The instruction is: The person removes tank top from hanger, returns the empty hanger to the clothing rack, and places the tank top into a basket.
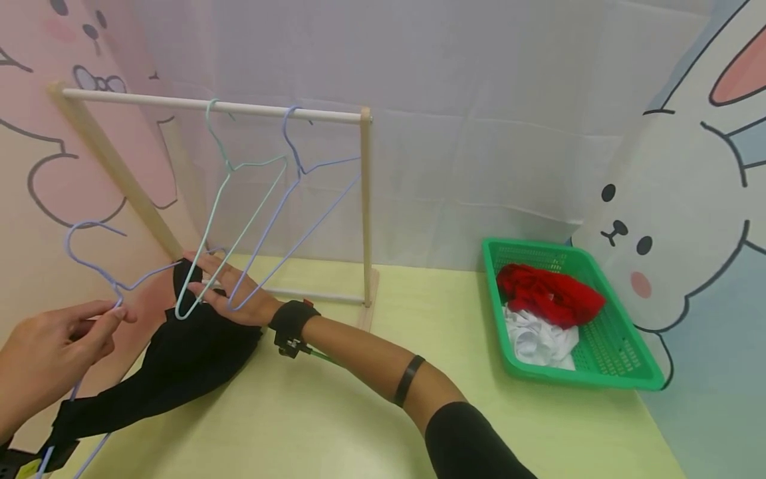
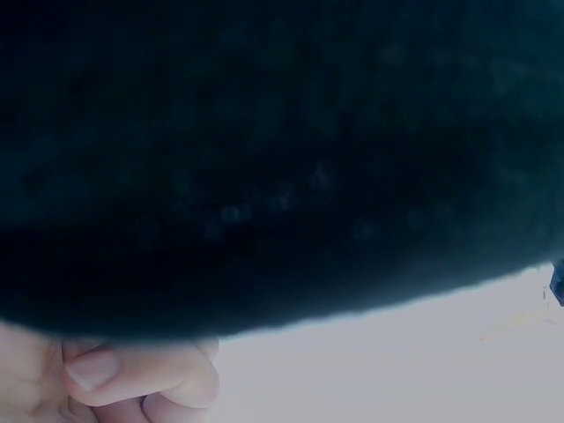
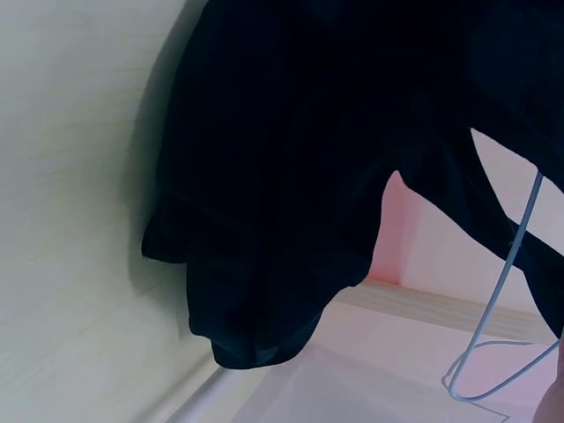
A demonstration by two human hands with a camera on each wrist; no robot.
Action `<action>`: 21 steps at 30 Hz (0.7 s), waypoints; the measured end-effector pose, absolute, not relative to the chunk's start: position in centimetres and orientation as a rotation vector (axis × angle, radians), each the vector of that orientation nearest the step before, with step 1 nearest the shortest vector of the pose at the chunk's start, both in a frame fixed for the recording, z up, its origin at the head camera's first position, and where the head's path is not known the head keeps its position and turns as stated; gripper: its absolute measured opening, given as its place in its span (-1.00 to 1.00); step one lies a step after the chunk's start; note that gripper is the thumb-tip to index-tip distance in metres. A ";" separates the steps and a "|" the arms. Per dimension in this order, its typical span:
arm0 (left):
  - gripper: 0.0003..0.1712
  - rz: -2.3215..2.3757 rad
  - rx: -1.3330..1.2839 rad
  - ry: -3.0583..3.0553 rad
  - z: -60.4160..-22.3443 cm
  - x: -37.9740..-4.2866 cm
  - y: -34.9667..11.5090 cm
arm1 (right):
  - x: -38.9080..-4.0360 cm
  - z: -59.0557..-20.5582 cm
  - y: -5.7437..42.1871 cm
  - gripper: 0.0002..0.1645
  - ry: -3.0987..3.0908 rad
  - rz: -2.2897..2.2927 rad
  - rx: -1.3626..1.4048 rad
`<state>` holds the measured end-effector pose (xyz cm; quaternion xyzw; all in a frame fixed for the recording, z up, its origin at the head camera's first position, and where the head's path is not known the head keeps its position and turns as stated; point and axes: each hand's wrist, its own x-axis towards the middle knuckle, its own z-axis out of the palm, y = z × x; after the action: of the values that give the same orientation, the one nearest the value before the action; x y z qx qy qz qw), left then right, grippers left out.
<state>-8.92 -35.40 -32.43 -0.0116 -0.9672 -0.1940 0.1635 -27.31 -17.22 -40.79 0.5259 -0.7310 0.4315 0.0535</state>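
Note:
In the head view my left hand [image 1: 68, 342] pinches a periwinkle-blue wire hanger [image 1: 116, 283] just below its hook. A black garment [image 1: 191, 346] drapes around this hanger, a narrow part crossing its lower left side and the bulk resting on the table. My right hand [image 1: 242, 293] reaches behind two hanging hangers, its fingers extended and thumb apart, touching the black fabric near the held hanger's right end. Dark cloth [image 2: 264, 176] fills most of the left wrist view, above curled fingers [image 2: 145, 379]. The black garment [image 3: 273, 194] also dominates the right wrist view.
A rack with a white rail [image 1: 161, 102] and wooden posts carries a mint hanger [image 1: 206, 229] and a blue hanger [image 1: 272, 223]. On the right, a green basket [image 1: 625, 326] holds red cloth [image 1: 547, 293] and white cloth [image 1: 538, 342]. Printed walls border the yellow table [image 1: 431, 319].

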 end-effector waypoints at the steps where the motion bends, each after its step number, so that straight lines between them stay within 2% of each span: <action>1: -0.64 -0.551 -0.041 -2.755 -32.4 -8.9 -35.4 | -27.3 -40.8 -17.2 -0.28 -2.234 1.313 1.581; 21: -0.62 -0.566 -0.007 -2.751 -33.4 -8.7 -36.0 | -27.9 -41.4 -16.7 -0.35 -2.252 1.399 1.488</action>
<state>-8.67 -36.04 -33.38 -0.0026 -0.9659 -0.1988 0.1659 -27.89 -16.74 -41.41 0.4888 -0.7397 0.4597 0.0508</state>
